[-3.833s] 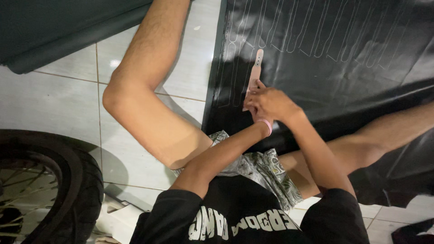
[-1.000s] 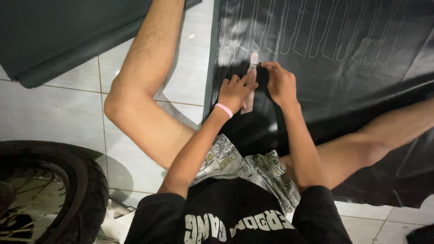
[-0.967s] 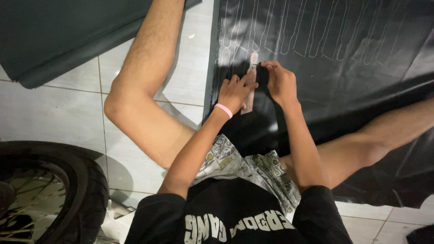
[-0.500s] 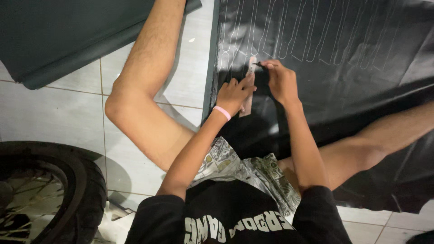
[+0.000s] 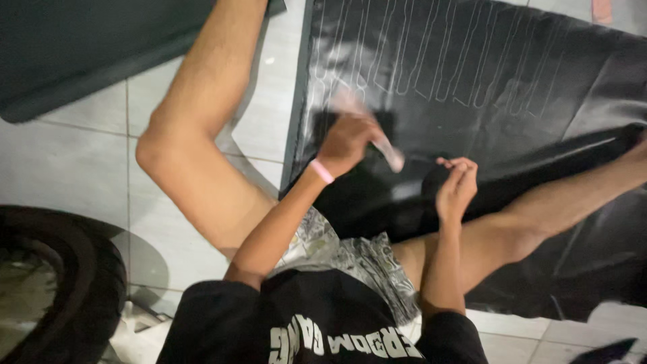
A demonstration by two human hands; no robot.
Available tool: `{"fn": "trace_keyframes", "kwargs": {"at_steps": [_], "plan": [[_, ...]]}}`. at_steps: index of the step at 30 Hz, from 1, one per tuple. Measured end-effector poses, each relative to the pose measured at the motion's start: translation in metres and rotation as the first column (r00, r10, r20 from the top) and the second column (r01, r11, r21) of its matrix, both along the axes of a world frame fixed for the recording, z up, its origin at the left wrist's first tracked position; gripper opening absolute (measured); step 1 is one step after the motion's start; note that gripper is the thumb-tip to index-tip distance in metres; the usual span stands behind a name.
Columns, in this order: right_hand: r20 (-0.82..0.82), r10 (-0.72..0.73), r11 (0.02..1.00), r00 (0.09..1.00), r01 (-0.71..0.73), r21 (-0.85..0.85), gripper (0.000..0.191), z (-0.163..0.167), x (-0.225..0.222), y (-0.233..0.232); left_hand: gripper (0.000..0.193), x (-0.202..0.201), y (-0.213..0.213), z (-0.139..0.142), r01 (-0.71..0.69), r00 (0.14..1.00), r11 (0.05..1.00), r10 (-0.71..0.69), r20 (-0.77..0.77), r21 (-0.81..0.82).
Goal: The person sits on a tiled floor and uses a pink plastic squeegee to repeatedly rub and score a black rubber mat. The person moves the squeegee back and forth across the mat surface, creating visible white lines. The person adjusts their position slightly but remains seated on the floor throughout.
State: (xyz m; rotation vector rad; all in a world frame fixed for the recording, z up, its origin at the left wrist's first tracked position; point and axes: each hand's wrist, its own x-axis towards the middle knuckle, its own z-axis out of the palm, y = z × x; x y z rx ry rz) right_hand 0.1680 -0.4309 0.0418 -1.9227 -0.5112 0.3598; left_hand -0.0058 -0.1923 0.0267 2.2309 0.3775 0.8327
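The left hand (image 5: 350,138) clenches a blurred pale strip (image 5: 389,154) over the black sheet (image 5: 485,74), while the right hand (image 5: 457,185) hovers just beside it, fingers curled, holding nothing.

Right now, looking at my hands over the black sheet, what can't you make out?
Head view:
- The pale strip in the left hand: motion blur hides its shape.
- The right hand: curled fingers hide whether it holds anything.
- The tyre: cut off by the left edge.
- The black sheet: its lower part lies under the legs.

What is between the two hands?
In the head view, only the black sheet with pale drawn outlines shows between the left hand and the right hand. A blurred pale strip pokes from the left hand toward the gap.
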Motion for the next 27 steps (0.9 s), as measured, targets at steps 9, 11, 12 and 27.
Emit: {"fn": "trace_keyframes", "kwargs": {"at_steps": [9, 11, 12, 27], "plan": [[0.15, 0.612, 0.681, 0.776, -0.421, -0.599, 0.075, 0.003, -0.031, 0.03, 0.022, -0.015, -0.037, -0.028, 0.023, 0.92, 0.994, 0.022, -0.391, 0.111], [0.127, 0.634, 0.639, 0.763, -0.423, -0.643, 0.088, 0.003, -0.04, 0.041, 0.032, -0.024, -0.025, -0.029, -0.049, 0.924, 0.998, 0.028, -0.38, -0.046], [0.157, 0.642, 0.644, 0.751, -0.416, -0.642, 0.09, 0.003, -0.041, 0.048, 0.043, -0.026, -0.018, -0.029, -0.083, 0.929, 0.989, 0.032, -0.37, -0.122], [0.122, 0.676, 0.603, 0.727, -0.45, -0.659, 0.088, 0.007, -0.044, 0.067, 0.09, -0.026, -0.001, -0.018, -0.085, 0.823, 0.985, -0.017, -0.568, -0.153]]}}
